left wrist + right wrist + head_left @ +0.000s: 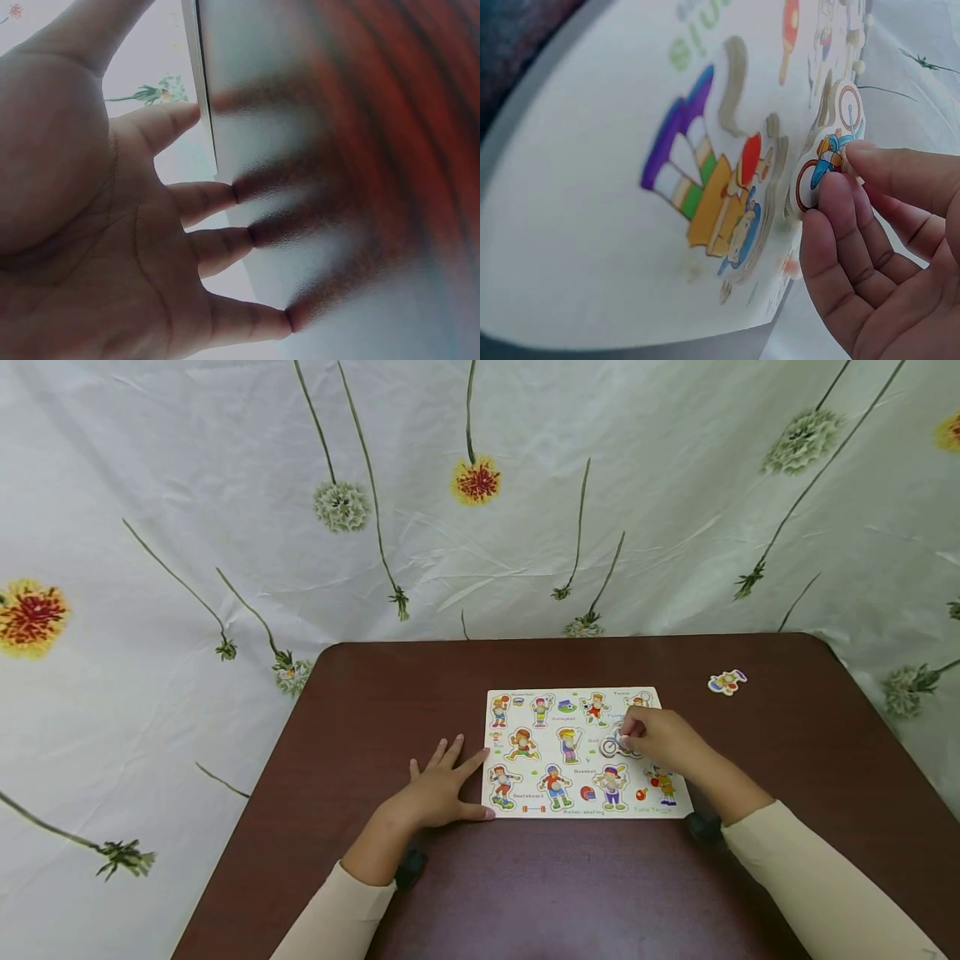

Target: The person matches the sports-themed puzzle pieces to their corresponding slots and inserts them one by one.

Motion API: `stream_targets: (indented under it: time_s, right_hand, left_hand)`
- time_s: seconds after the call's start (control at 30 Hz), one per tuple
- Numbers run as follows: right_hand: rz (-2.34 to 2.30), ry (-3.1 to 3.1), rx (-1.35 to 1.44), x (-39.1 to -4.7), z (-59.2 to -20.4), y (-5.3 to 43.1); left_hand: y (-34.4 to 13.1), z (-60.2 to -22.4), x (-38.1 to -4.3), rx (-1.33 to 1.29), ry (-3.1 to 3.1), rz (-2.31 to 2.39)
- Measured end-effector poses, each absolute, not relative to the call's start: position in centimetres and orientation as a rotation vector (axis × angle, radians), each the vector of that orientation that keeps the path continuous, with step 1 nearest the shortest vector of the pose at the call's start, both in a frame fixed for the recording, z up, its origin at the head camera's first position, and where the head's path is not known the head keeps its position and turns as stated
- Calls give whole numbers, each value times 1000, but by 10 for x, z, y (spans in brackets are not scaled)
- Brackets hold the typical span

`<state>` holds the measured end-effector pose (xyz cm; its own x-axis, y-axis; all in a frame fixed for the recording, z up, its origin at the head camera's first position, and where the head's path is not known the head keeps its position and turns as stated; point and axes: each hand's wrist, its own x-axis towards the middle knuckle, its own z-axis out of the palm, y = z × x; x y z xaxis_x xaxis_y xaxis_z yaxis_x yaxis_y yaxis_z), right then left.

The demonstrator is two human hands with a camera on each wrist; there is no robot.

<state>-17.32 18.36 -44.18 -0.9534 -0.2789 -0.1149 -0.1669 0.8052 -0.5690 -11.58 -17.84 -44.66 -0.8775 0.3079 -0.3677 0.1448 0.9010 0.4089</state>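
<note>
A white wooden peg puzzle board (547, 748) with printed sports figures lies on the table. My right hand (666, 742) is over its right part. Thumb and fingertips there pinch a cyclist puzzle piece (826, 156), which stands tilted at the board's surface in the right wrist view. Close by is the table tennis figure (718, 196), with its feet toward the camera's upper left. My left hand (438, 790) rests spread on the table, with the forefinger and thumb tips at the board's left edge. In the left wrist view its palm and straight fingers show against the glossy tabletop.
One loose puzzle piece (727, 682) lies on the dark brown table (810, 735), to the right beyond the board. Behind the table's far edge hangs a white cloth (525, 560) printed with flowers.
</note>
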Motion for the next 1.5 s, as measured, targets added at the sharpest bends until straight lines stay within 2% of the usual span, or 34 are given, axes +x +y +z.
stream_targets:
  time_s: [0.97,1.5]
  right_hand:
    - [-844,2699,-402,-181,-450,183]
    - [-1063,2609,-257,-183,-451,199]
  left_hand:
    - [-180,-450,-117,340,2644,507]
    - [-180,-451,-118,338,2643,490]
